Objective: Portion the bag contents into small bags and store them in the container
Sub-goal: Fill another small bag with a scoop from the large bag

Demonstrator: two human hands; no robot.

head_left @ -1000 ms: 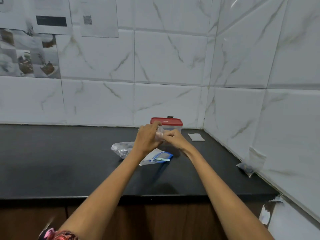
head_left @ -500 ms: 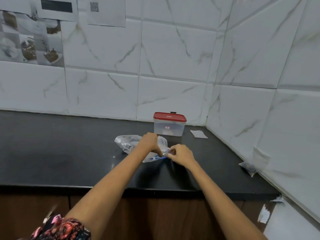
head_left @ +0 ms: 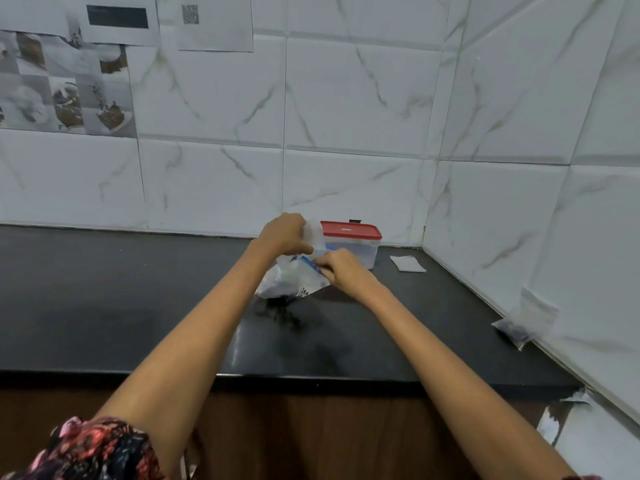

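Observation:
A clear zip bag (head_left: pixel 291 284) with a blue slider strip and dark contents is lifted upright off the black counter (head_left: pixel 104 306). My left hand (head_left: pixel 282 233) grips the bag's upper edge, with a small clear bag (head_left: pixel 313 233) also held in its fingers. My right hand (head_left: pixel 341 270) pinches the blue zip strip at the bag's top. Just behind both hands stands the clear container (head_left: pixel 360 249) with its red lid on.
A small white flat bag or paper (head_left: pixel 408 264) lies on the counter right of the container. A small filled bag (head_left: pixel 516 332) leans against the right wall. Tiled walls close the counter at the back and right; papers hang at the upper left.
The big bag has been raised from lying flat on the counter to hanging upright. Both hands rose with it toward the container.

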